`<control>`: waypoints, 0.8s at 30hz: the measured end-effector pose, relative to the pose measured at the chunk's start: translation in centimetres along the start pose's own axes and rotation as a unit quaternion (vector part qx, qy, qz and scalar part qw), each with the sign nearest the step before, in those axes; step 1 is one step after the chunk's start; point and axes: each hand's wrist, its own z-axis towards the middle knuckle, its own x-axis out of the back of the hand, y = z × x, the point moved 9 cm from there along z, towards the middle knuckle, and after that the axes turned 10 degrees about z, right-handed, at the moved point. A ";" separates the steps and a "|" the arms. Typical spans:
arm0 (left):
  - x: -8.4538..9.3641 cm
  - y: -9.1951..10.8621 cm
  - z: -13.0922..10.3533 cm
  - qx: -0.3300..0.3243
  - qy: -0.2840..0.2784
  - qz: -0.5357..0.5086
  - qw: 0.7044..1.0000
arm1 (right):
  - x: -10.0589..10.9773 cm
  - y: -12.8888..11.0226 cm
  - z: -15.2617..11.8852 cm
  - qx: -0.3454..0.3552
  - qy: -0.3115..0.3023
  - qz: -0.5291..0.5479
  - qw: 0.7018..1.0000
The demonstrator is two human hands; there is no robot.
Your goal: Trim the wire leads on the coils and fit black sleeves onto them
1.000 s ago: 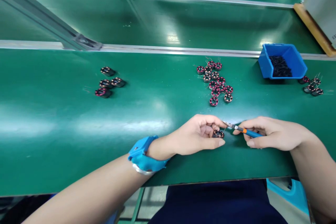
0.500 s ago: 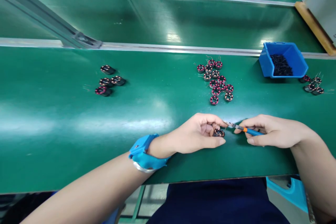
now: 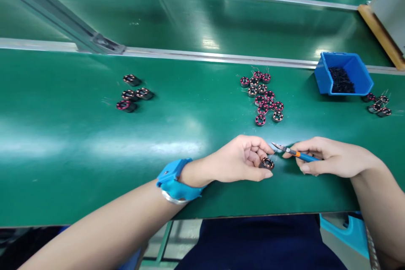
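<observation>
Between the thumb and fingers of my left hand (image 3: 242, 159) is a small ring-shaped motor stator (image 3: 267, 163) with copper windings and thin wire ends sticking up. My right hand (image 3: 329, 158) grips side cutters (image 3: 305, 157) with blue and orange handles. Their jaws point left, close to my left index fingertip and just above the stator, and look slightly parted. Beyond my hands, a cluster of several stators (image 3: 262, 100), some with pink and some with copper-coloured tops, stands on the green bench.
At the back right, a blue bin (image 3: 325, 76) holds thin black pieces (image 3: 341, 80). More stators (image 3: 376, 105) stand beside it, and another group (image 3: 131, 93) sits at the left. A metal rail (image 3: 202, 57) runs along the bench's back, joined by a slanted metal post (image 3: 57, 12).
The cutter jaws have come away from the wire ends at my left fingertip and opened a little. The stator is tilted slightly differently in my left hand. The camera view has shifted slightly.
</observation>
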 end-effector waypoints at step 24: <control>-0.2 0.4 0.1 -0.024 -0.012 -0.005 1.000 | 0.0 -0.1 0.1 -0.014 -0.010 -0.044 0.999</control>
